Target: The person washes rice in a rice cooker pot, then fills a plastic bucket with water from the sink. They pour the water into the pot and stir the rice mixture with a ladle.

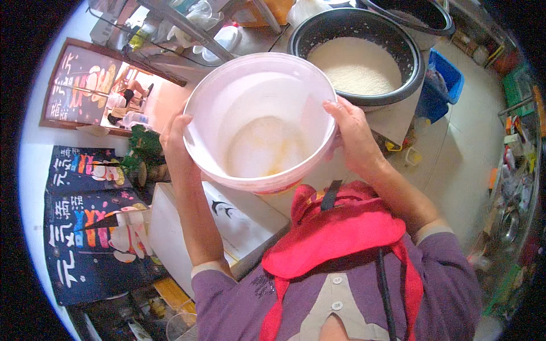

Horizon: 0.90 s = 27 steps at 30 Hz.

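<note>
Between my two hands I hold a white plastic bucket (264,98), its mouth tipped towards me. A little yellowish residue or liquid shows on its bottom. My left hand (175,132) grips the rim on the left side, and my right hand (352,132) grips the opposite side with the thumb over the rim. Just behind the bucket, to the right, stands a large black pot (413,76) holding a mass of white grains (358,70) that looks like rice. White bits stick to the pot's inner wall.
Another black vessel (448,25) stands behind the pot. A blue bin (435,102) is right of it. A white box-like surface (166,217) lies below left, near dark printed curtains (85,255). Crowded shelves (512,179) line the right. A person (128,96) sits beyond an opening.
</note>
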Each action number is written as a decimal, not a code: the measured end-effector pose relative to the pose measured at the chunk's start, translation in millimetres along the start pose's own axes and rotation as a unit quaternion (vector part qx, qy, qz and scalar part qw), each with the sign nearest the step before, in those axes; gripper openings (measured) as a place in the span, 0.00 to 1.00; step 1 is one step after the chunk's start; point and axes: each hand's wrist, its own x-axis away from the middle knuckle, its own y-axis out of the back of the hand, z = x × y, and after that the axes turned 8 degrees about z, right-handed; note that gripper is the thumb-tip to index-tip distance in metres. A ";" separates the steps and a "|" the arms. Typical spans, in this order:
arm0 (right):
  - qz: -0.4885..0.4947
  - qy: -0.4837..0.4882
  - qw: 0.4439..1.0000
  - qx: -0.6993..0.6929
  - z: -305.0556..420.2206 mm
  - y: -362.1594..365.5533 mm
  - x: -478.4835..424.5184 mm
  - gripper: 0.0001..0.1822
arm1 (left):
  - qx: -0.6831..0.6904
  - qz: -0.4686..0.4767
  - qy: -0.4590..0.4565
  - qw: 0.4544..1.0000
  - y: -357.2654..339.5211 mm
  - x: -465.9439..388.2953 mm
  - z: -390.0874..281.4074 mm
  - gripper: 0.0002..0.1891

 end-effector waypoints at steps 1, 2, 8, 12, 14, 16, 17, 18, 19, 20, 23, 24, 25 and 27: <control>0.000 -0.011 1.000 -0.011 0.8 -0.8 -2.5 0.17 | -0.003 0.009 0.003 1.000 0.1 -10.1 -2.7 0.21; 0.003 -0.014 1.000 -0.022 -1.8 -1.9 -6.2 0.18 | -0.007 0.019 0.005 1.000 1.7 -21.6 -5.4 0.21; -0.014 -0.018 0.997 -0.075 -6.0 7.1 -27.5 0.20 | -0.094 0.085 -0.017 0.992 -26.7 -79.6 -25.1 0.23; -0.010 -0.035 0.992 -0.118 -5.4 19.6 -47.2 0.20 | -0.135 0.087 -0.009 0.987 -51.4 -100.5 -42.9 0.23; -0.003 -0.047 0.989 -0.138 -4.8 27.3 -56.5 0.20 | -0.121 0.087 -0.005 0.989 -54.9 -120.1 -39.2 0.22; -0.009 -0.060 0.986 -0.157 -1.3 33.6 -64.5 0.21 | -0.174 0.071 0.008 0.982 -68.6 -125.7 -47.2 0.21; -0.002 -0.067 0.984 -0.167 0.3 35.3 -66.2 0.21 | -0.201 0.062 0.015 0.978 -73.9 -128.3 -51.0 0.21; 0.003 -0.075 0.981 -0.179 -0.4 34.7 -66.1 0.21 | -0.211 0.069 0.045 0.974 -70.2 -134.1 -51.9 0.20; 0.009 -0.084 0.978 -0.190 0.0 35.0 -66.8 0.21 | -0.193 0.081 0.048 0.977 -71.1 -138.7 -52.2 0.20; 0.011 -0.100 0.973 -0.208 1.5 37.5 -70.5 0.21 | -0.175 0.092 0.051 0.979 -74.3 -141.6 -53.8 0.19; 0.002 -0.116 0.967 -0.226 2.7 43.4 -75.7 0.22 | -0.225 0.081 0.042 0.970 -88.2 -141.5 -63.1 0.20; 0.011 -0.121 0.964 -0.235 3.5 45.6 -76.6 0.22 | -0.243 0.079 0.039 0.966 -89.1 -144.3 -64.3 0.20; 0.019 -0.126 0.961 -0.245 4.3 47.8 -77.1 0.22 | -0.262 0.077 0.037 0.961 -90.5 -146.7 -65.4 0.21; 0.037 -0.137 0.955 -0.261 5.2 52.4 -78.3 0.21 | -0.272 0.077 0.052 0.958 -97.1 -149.7 -71.6 0.20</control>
